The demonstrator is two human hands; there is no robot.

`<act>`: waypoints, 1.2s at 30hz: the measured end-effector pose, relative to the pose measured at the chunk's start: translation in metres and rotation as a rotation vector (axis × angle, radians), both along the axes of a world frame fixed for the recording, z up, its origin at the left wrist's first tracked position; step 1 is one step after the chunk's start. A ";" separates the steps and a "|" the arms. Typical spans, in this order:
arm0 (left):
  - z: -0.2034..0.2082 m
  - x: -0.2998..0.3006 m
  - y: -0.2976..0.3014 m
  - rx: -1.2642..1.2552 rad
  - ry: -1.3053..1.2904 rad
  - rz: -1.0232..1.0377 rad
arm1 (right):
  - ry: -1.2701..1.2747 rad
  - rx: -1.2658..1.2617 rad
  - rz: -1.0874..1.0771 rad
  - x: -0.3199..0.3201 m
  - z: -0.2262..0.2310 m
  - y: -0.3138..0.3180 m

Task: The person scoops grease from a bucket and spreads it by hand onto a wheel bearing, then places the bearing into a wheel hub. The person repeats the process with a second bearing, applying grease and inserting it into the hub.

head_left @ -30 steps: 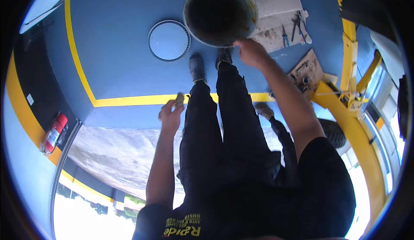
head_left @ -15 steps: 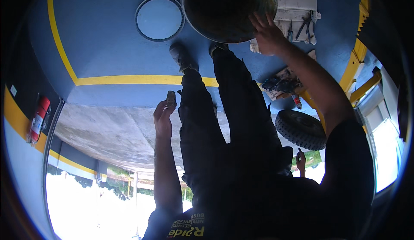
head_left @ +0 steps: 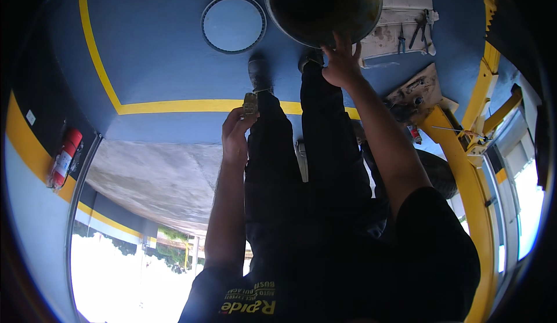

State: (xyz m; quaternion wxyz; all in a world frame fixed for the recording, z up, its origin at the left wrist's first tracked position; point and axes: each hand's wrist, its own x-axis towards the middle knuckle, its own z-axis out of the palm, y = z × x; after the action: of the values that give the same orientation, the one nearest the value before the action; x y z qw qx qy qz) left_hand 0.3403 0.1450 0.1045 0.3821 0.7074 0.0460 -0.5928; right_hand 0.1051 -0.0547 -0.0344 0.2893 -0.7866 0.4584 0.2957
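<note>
In my left hand [head_left: 235, 134], between thumb and fingers, is a small blocky thing [head_left: 250, 104], grimy and greenish-brown; its exact kind I cannot make out. It is held up beside my left leg. My right hand [head_left: 343, 65] reaches forward to the near right edge of a large, dark round basin [head_left: 316, 10]. Its fingers are spread over the basin's rim, and whether they press on it I cannot tell. The basin's inside looks dark and stained, and its far side is cut off by the picture's edge.
A round pale lid-like disc [head_left: 234, 24] lies left of the basin. Pliers [head_left: 419, 30] rest on pale sheets at the right. Behind them are stained cardboard [head_left: 419, 94], a yellow lift post [head_left: 464, 172] and a tyre [head_left: 438, 172]. A fire extinguisher [head_left: 65, 158] hangs at the left.
My right hand has drawn back from over the basin to its near edge. My left hand has risen slightly with the small blocky thing. The whole view has shifted, and a person's hand has gone out of sight.
</note>
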 end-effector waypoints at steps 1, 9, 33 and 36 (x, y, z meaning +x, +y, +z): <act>0.000 0.004 0.000 -0.013 -0.009 0.000 | -0.038 0.010 -0.042 0.007 0.002 0.003; 0.024 0.021 -0.007 -0.561 -0.145 -0.120 | -0.791 0.052 -0.390 0.046 0.115 0.033; 0.393 0.000 -0.058 -0.789 0.433 -0.570 | -0.549 -1.061 0.219 0.000 0.544 0.100; 0.403 -0.019 -0.051 -0.796 0.511 -0.611 | -0.617 -1.000 0.117 -0.024 0.556 0.119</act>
State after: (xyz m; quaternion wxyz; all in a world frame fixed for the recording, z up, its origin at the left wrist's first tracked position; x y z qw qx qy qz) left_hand 0.3217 0.0937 0.5072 0.4072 0.3240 -0.2972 -0.8006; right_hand 0.0810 0.0645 0.5218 -0.0133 -0.9012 0.3925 -0.1832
